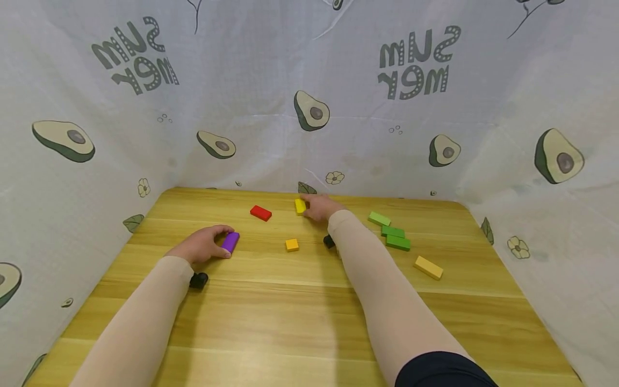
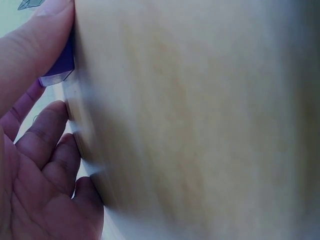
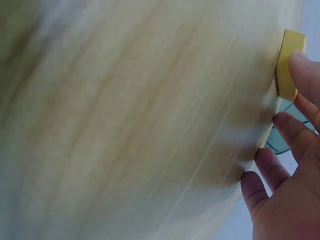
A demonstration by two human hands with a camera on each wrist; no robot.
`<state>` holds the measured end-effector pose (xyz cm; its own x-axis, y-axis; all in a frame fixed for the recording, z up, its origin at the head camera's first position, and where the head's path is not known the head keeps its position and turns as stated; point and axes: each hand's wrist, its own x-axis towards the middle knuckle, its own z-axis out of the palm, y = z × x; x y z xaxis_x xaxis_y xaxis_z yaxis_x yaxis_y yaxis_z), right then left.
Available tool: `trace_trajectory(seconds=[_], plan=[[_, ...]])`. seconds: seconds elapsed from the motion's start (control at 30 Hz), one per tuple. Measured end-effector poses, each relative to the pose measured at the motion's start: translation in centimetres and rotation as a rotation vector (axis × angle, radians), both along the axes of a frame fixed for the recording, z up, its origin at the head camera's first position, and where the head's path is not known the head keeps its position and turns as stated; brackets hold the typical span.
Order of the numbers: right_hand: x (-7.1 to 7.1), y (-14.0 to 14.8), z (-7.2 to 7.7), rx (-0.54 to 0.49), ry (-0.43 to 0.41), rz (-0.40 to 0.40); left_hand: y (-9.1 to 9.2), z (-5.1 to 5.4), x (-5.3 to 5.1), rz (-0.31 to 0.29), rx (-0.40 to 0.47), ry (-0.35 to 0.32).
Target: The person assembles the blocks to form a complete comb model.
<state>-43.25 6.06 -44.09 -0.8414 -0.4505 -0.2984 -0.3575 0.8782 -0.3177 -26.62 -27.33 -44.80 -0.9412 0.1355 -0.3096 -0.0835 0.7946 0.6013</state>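
Note:
On the left of the wooden table, my left hand [image 1: 202, 245] pinches a purple block [image 1: 232, 242] between thumb and fingers. The left wrist view has the thumb lying over this purple block [image 2: 64, 64], with the other fingers loosely bent by the tabletop. Near the far edge, my right hand [image 1: 320, 207] pinches a yellow block [image 1: 299, 207]. In the right wrist view, thumb and index finger are on either side of the yellow block [image 3: 287, 65], and the remaining fingertips touch the table. Between the hands lie a red block [image 1: 261, 213] and a small orange block [image 1: 292, 245].
Right of my right arm lie a light green block [image 1: 379, 219], two darker green blocks [image 1: 398, 243] and a pale yellow block [image 1: 428, 267]. A white cloth printed with avocados [image 1: 261, 70] hangs behind and beside the wooden table [image 1: 271, 322].

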Motion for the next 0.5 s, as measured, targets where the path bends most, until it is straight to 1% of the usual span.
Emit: trace_trajectory(seconds=[0.23,0.5], plan=[[-0.02,0.33,-0.32,-0.037,-0.005,-0.022,-0.03,0.0,0.0,-0.006,-0.007,0.005],[0.81,0.84,0.09,-0.047,0.019,-0.016,0.0,0.16,0.1,-0.015,-0.011,0.011]])
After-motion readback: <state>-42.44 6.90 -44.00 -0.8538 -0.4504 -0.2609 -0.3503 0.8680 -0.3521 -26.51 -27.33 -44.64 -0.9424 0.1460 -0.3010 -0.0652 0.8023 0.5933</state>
